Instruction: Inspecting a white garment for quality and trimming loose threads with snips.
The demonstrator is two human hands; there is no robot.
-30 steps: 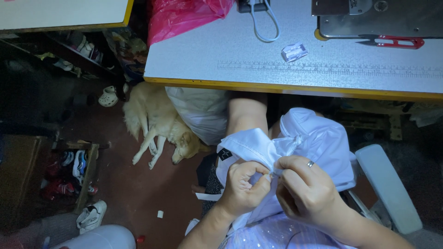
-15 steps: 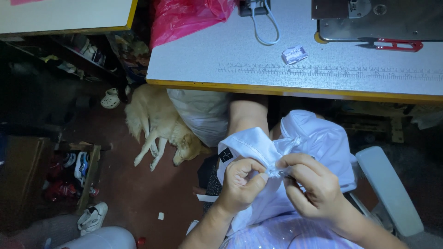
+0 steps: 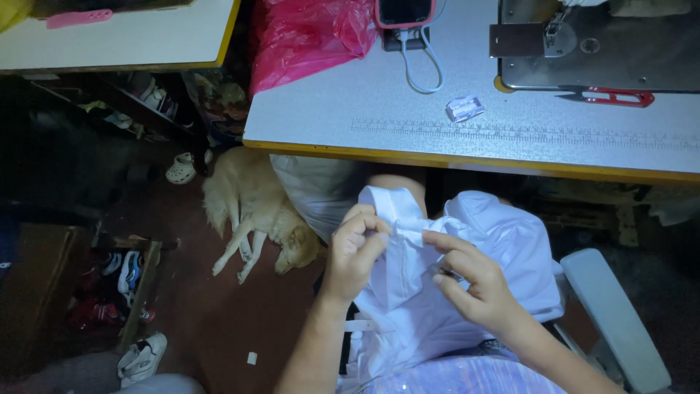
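Observation:
A white garment (image 3: 437, 292) lies bunched on my lap below the table edge. My left hand (image 3: 354, 252) pinches a fold of it near its upper left corner. My right hand (image 3: 467, 281) grips the same fold from the right, with the fingertips meeting my left thumb. Both hands hold the cloth taut between them. A small dark object shows under my right fingers, too hidden to identify.
The grey sewing table (image 3: 408, 117) with a yellow edge holds a sewing machine base (image 3: 598, 44), red thread snips (image 3: 612, 95), a phone (image 3: 405, 12) with its cable, a small wrapper (image 3: 465, 108) and a pink plastic bag (image 3: 306, 36). A tan dog (image 3: 251, 215) lies on the floor. Shoes (image 3: 124, 273) sit at left.
My hands have risen with the garment and shifted the grip to a fold nearer its top edge. The view has tilted a little toward the table.

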